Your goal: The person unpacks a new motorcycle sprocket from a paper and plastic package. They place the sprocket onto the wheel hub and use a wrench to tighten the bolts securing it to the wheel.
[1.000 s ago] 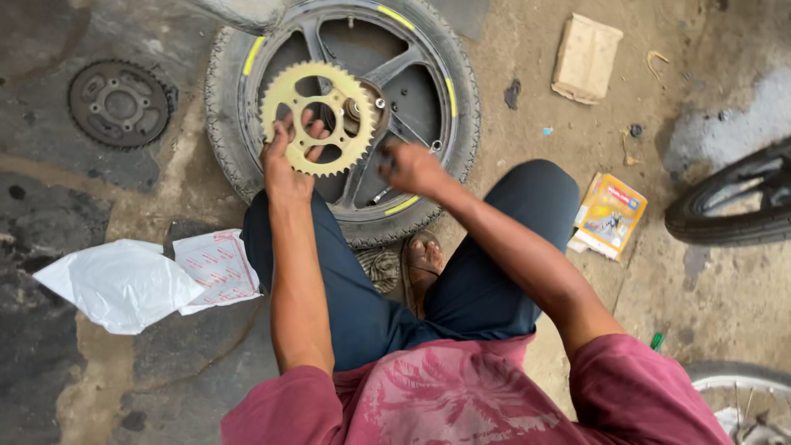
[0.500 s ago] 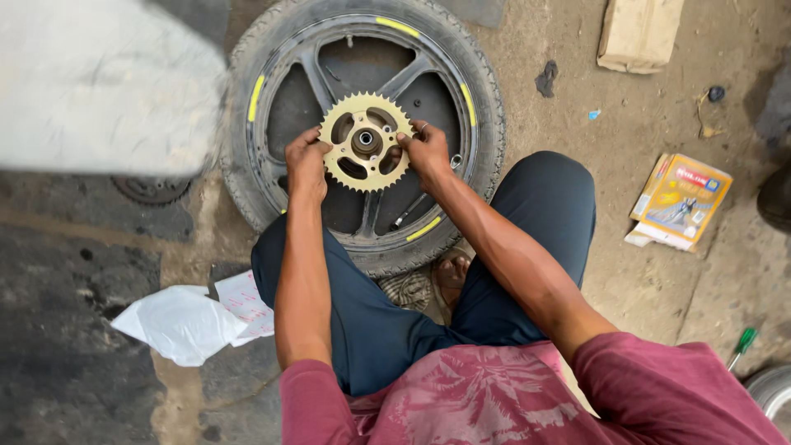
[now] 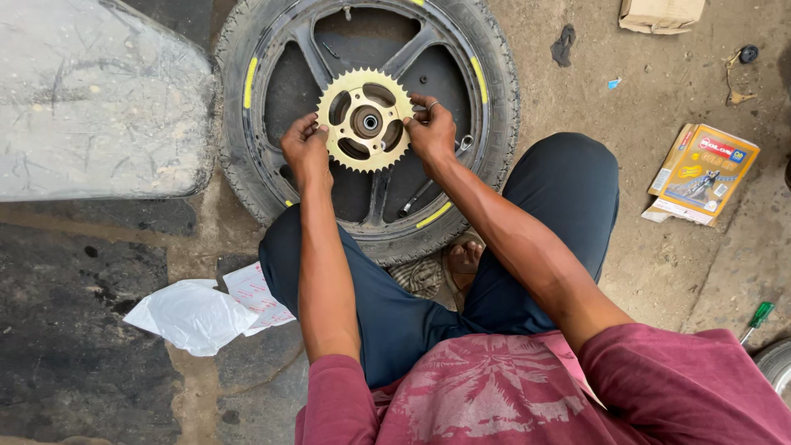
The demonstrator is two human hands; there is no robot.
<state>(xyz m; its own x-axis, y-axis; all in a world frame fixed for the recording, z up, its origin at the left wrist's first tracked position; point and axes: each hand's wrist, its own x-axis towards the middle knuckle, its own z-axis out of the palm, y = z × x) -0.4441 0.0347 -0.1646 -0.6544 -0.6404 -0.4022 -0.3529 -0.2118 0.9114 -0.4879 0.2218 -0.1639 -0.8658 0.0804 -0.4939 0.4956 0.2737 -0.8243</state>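
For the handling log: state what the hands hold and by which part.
Both hands hold the gold sprocket by its toothed rim: left hand on one side, right hand opposite, over the hub of the motorcycle wheel.

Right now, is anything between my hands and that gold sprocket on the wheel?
Nothing visible. The left hand and right hand already grip opposite edges of the sprocket, centred over the wheel hub.

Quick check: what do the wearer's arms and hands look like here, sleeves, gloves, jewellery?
Both hands are bare, no gloves. The right hand wears a thin ring on one finger; the left hand shows none. Forearms are uncovered. Faded maroon sleeves, of a shirt with a pale print on the front, end above the elbows. No watch or wristband shows.
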